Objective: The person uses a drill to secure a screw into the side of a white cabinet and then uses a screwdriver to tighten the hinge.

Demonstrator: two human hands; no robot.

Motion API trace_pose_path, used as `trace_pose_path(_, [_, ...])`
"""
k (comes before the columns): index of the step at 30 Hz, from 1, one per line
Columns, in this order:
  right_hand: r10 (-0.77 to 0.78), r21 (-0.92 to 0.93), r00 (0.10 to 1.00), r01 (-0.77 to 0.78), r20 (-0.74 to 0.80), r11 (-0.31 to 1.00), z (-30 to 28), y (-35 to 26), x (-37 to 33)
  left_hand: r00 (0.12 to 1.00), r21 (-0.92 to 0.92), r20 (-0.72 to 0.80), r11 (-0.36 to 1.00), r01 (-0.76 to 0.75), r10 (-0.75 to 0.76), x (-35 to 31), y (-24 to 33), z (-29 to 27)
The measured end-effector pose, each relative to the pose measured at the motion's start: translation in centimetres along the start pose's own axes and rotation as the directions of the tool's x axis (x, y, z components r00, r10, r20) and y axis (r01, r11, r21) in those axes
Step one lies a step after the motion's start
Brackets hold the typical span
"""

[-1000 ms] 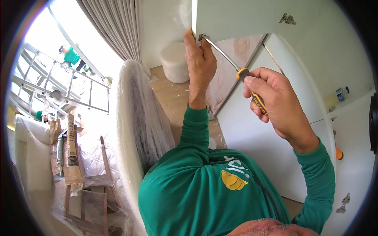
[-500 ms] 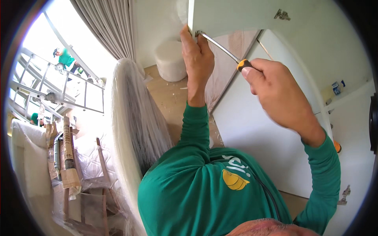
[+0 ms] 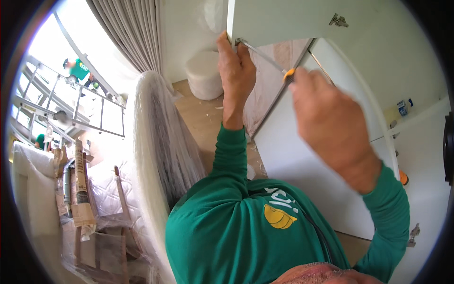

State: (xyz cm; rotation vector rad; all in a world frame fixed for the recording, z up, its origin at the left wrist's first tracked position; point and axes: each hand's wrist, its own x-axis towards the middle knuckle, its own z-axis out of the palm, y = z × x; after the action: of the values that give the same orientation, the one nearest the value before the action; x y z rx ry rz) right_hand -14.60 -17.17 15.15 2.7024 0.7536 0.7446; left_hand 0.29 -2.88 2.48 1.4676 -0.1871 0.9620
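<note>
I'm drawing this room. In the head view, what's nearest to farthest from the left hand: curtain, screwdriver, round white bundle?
1. Screwdriver: tip beside the left hand.
2. Round white bundle: to the hand's left.
3. Curtain: farther left.

S/driver shaft (image 3: 265, 57) smooth shiny metal, s/driver collar (image 3: 289, 74) orange plastic-look, wht panel (image 3: 283, 21) smooth w/ low-sheen finish, upper-rt hinge (image 3: 338, 20) bare metal, curtain (image 3: 135, 35) matt grey cloth, wrap (image 3: 165, 128) glossy crinkled clear plastic, flr (image 3: 194, 113) smooth wood-look, sweatshirt (image 3: 217, 227) matt grn cloth, mattress (image 3: 105, 187) quilted fabric
</note>
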Motion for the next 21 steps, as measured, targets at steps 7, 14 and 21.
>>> trace_pose_path(7, [0.277,0.79,0.829,-0.552,0.486,0.268,-0.9,2.8,1.0,0.998,0.013,-0.054,0.999,0.034,-0.033,-0.6,0.8,0.2])
trace_pose_path(14, [-0.108,-0.177,0.981,0.079,-0.161,0.981,2.0,0.9,-0.1,0.995,0.08,-0.038,0.993,-0.09,0.093,0.3,-0.2,-0.5])
trace_pose_path(21, [0.157,0.666,0.963,-0.264,0.218,0.698,0.0,2.6,1.7,0.988,0.113,-0.123,0.99,-0.081,0.094,0.1,-0.8,0.8])
